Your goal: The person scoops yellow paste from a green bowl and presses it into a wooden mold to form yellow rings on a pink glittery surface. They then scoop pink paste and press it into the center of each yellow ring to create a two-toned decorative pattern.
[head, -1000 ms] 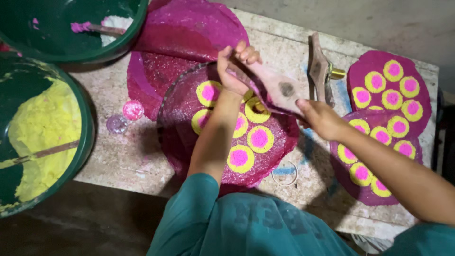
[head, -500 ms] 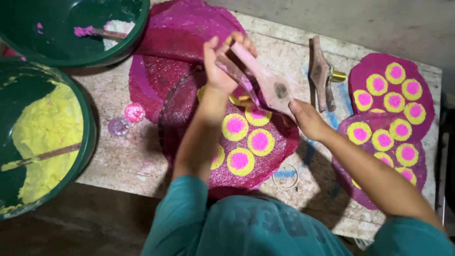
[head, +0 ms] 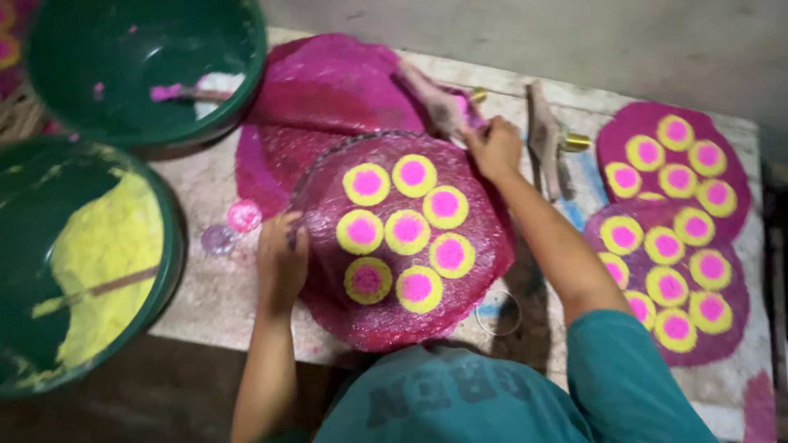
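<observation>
My left hand (head: 281,261) was curled over the near-left edge of the round magenta sheet (head: 484,238) with its yellow-and-pink discs, fingers bent down on the rim. My right hand (head: 494,149) was closed at the sheet's far-right edge, gripping the end of a stained wooden tool (head: 433,100) that angled away to the far left. The sheet lay on the speckled table (head: 205,291), overlapping a plain magenta sheet (head: 328,90) behind it. To the left, two green bowls (head: 123,115) crowded the table edge, the nearer bowl (head: 168,238) holding yellow powder. To the right lay two more patterned sheets (head: 739,176), leaving only a narrow bare strip between, where another wooden tool (head: 545,135) rested.
</observation>
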